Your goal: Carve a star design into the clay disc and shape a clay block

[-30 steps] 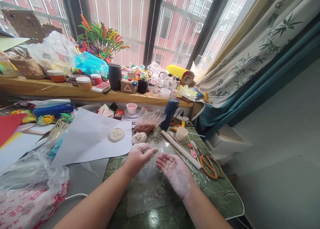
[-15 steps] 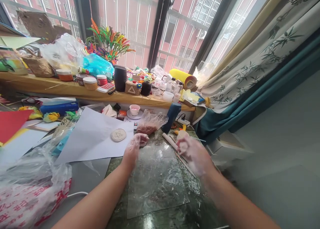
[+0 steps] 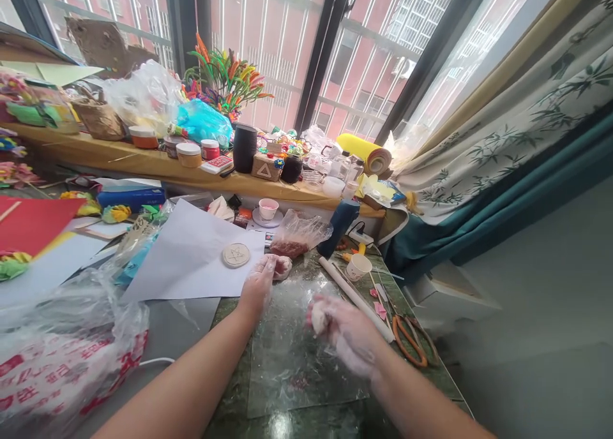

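Note:
My left hand (image 3: 257, 284), dusted white, reaches forward, its fingers curled over a lump of white clay (image 3: 283, 266) at the far edge of a clear plastic sheet (image 3: 297, 356). My right hand (image 3: 347, 334) hovers over the right side of that sheet, smeared by motion. Its fingers are closed round a small piece of white clay (image 3: 318, 318). A round clay disc with a star pressed into it (image 3: 235, 254) lies on white paper (image 3: 186, 260) to the left of the lump.
A white rolling stick (image 3: 355, 297), a paper cup (image 3: 358, 267) and orange-handled scissors (image 3: 410, 341) lie at the right of the green table. A plastic bag of reddish material (image 3: 297, 233) and a blue bottle (image 3: 341, 219) stand behind. A crumpled bag (image 3: 62, 356) sits near left.
My left hand went forward from the sheet onto the clay lump. My right hand swung out toward the cup, then came back over the sheet with a white piece in it.

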Tool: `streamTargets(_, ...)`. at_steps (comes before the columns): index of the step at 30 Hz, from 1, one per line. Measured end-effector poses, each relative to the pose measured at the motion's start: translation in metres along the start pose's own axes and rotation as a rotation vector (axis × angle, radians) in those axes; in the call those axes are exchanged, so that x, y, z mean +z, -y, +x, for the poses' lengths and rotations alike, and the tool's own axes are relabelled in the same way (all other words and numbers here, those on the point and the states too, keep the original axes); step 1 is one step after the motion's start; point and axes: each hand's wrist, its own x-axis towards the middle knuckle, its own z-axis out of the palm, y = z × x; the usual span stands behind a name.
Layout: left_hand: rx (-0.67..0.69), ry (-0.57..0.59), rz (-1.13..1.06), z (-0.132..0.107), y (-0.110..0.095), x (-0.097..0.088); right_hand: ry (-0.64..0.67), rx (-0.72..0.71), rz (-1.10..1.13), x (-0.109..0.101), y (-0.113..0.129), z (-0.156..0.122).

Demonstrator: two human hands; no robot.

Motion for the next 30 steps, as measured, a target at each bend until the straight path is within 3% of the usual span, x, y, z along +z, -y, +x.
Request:
streamTargets(2, -0.001, 0.012, 0.011, 0.0, -0.001, 0.001, -0.053, -0.388, -0.125, -0.004, 0.045, -0.005)
streamTargets(5, 0.012, 0.049, 0.004, 0.0, -0.001, 0.003, -0.231, -1.157, -0.357, -0.012, 0.12, -0.016)
streamTargets(7, 0.029, 0.088, -0.023, 0.001, 0.001, 0.004, -0.362, -1.512, -0.437, -0.02, 0.131, -0.019)
streamTargets(8, 0.036, 0.105, -0.039, 0.001, 0.003, 0.003, -0.378, -1.588, -0.491, -0.025, 0.121, -0.019)
streamTargets(9, 0.04, 0.119, -0.053, 0.001, 0.005, 0.003, -0.348, -1.573, -0.56, -0.03, 0.1, -0.017)
streamTargets(10, 0.041, 0.13, -0.064, 0.001, 0.006, 0.003, -0.242, -1.471, -0.714, -0.036, 0.073, -0.013)
streamTargets(12, 0.039, 0.137, -0.072, 0.001, 0.008, 0.002, 0.065, -1.172, -1.079, -0.05, 0.014, -0.005)
streamTargets(13, 0.035, 0.133, -0.067, 0.001, 0.008, 0.002, 0.105, -1.049, -1.169, -0.057, -0.012, 0.0)
streamTargets(15, 0.023, 0.126, -0.036, 0.0, 0.007, 0.002, -0.002, -0.897, -1.183, -0.065, -0.045, 0.009)
streamTargets(18, 0.013, 0.121, 0.04, -0.001, 0.006, 0.003, -0.093, -0.813, -1.113, -0.057, -0.052, 0.022)
streamTargets(21, 0.02, 0.113, 0.102, -0.002, 0.008, 0.002, -0.042, -0.756, -1.085, -0.027, -0.046, 0.034)
streamTargets(25, 0.022, 0.119, 0.176, -0.004, 0.006, -0.001, 0.048, -0.664, -1.023, 0.011, -0.059, 0.046)
streamTargets(28, 0.036, 0.097, 0.199, -0.005, -0.002, -0.002, 0.054, -0.654, -0.989, 0.016, -0.061, 0.051)
streamTargets(30, 0.04, 0.089, 0.162, -0.005, -0.005, -0.002, 0.028, -0.614, -0.91, 0.01, -0.042, 0.049)
